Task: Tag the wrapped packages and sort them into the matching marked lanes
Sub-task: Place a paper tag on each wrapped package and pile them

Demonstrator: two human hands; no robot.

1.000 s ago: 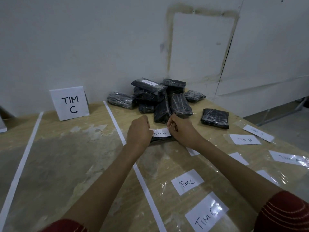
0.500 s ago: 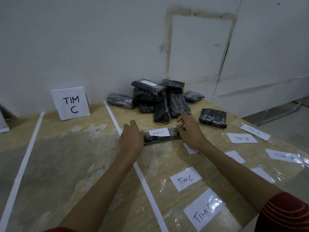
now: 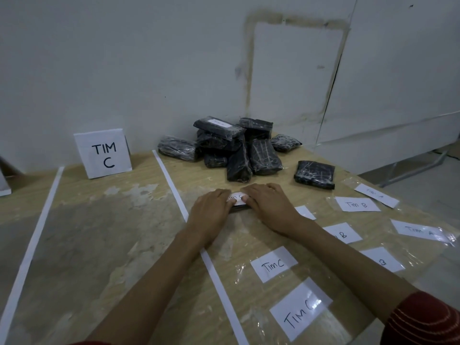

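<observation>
tagged package (image 3: pixel 239 207) lengthwise left-right under hands (image 3: pixel 242 205)

Dim, bluish indoor light, soft shadows.
Glare on the plastic film (image 3: pixel 420 235) at right; wide-angle bending at the frame edges; far tag writing unreadable.

Both arms reach forward, left hand (image 3: pixel 211 210) and right hand (image 3: pixel 270 204) palm-down, side by side, fingers nearly meeting.
</observation>
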